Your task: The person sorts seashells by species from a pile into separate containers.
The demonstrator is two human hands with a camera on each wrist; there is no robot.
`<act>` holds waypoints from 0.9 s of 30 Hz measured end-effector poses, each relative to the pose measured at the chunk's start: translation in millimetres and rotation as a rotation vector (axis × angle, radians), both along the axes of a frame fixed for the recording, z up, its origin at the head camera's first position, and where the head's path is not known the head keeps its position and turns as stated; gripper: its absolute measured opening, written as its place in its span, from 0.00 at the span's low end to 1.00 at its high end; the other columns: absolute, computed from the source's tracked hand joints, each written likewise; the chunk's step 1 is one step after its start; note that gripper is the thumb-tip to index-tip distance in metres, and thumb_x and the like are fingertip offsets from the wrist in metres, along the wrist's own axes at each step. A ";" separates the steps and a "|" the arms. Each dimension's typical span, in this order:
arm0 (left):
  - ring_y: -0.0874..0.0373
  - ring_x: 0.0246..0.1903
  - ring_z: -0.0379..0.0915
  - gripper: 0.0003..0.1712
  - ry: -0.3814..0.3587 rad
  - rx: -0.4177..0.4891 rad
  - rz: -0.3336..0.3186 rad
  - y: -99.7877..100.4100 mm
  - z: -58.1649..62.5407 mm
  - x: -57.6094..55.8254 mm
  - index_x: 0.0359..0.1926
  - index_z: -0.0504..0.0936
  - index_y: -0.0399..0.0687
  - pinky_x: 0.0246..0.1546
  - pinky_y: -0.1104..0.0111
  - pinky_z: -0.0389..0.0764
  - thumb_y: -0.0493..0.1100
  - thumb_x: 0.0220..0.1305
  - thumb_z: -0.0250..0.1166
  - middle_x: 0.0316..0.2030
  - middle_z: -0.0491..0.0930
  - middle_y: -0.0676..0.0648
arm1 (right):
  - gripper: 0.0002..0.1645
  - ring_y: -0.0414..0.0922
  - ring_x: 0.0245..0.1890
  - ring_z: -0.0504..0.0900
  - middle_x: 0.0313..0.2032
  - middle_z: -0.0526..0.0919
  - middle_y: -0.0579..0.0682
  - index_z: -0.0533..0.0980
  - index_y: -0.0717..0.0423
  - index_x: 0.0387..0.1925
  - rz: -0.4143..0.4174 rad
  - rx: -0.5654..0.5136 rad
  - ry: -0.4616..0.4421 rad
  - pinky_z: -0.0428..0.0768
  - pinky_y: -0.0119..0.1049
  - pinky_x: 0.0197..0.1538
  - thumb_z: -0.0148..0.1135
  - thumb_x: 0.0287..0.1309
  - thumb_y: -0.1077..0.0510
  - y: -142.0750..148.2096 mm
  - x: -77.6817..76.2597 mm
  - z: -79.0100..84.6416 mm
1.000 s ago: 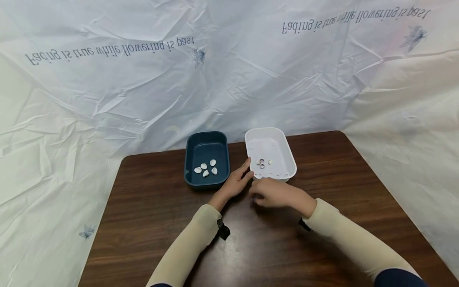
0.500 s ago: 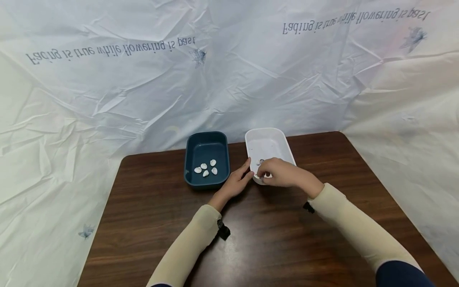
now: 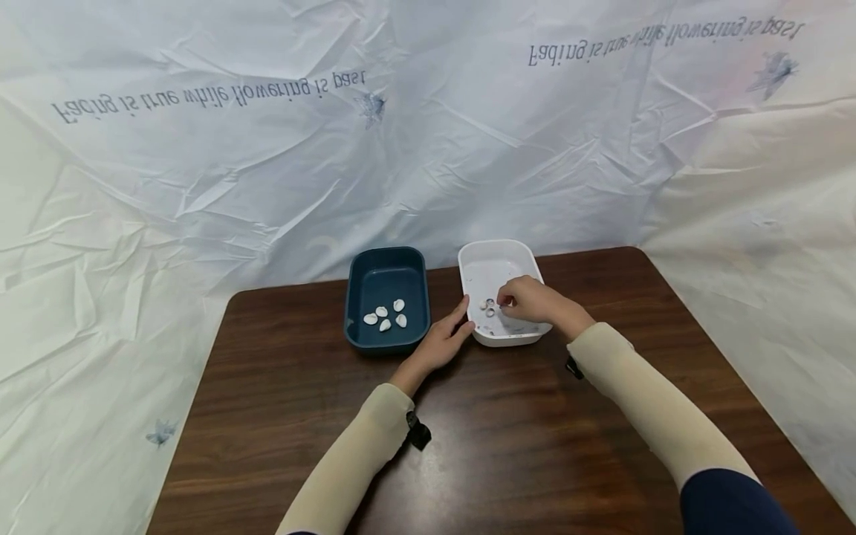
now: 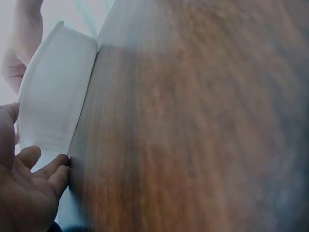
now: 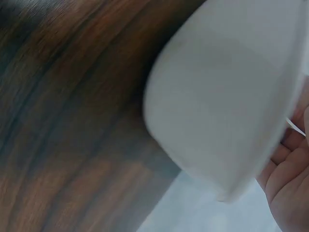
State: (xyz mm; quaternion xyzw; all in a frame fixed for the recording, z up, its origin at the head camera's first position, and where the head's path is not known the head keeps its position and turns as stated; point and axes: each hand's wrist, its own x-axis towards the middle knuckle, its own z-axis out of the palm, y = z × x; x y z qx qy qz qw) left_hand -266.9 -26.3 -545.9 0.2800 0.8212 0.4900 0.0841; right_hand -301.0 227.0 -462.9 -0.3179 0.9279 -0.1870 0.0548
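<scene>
My left hand [image 3: 439, 342] rests at the near left corner of a white tray [image 3: 498, 341], its fingers extended along the wall. The left wrist view shows those fingertips [image 4: 61, 161] at the tray's side, low by the tabletop. My right hand [image 3: 531, 300] reaches over the right rim into this tray, fingers bent and tips together near its floor. Whether it pinches something cannot be told. Just left of the fingertips lie a whitish piece [image 3: 483, 305] and two small purplish, ring-like pieces [image 3: 490, 313]. The right wrist view has the right hand [image 5: 292, 179] partly behind the rim.
A dark blue tray [image 3: 354, 338] stands to the left, with several small white shells [image 3: 384, 325] inside. Both trays sit near the back edge of a brown wooden table [image 3: 468, 446]. White printed sheeting [image 3: 428, 148] hangs behind and at the sides.
My right hand has moved from in front of the white tray, over its near rim, to the pieces inside, covering a whitish one. The left hand stays in place.
</scene>
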 end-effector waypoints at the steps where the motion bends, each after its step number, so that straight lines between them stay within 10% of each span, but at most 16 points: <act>1: 0.54 0.81 0.47 0.38 0.000 0.000 -0.003 0.3 -0.4 0.2 0.85 0.49 0.47 0.79 0.55 0.55 0.53 0.85 0.52 0.83 0.48 0.50 | 0.07 0.47 0.38 0.86 0.39 0.89 0.53 0.88 0.63 0.42 -0.006 0.008 -0.009 0.85 0.48 0.45 0.67 0.65 0.68 0.8 -1.9 -2.5; 27: 0.54 0.81 0.47 0.38 0.004 -0.010 0.010 -0.6 2.6 1.7 0.85 0.49 0.47 0.79 0.55 0.56 0.53 0.85 0.51 0.83 0.48 0.51 | 0.03 0.44 0.36 0.83 0.35 0.87 0.48 0.86 0.56 0.36 -0.055 0.141 -0.035 0.82 0.47 0.46 0.69 0.67 0.65 -6.6 -17.7 -23.6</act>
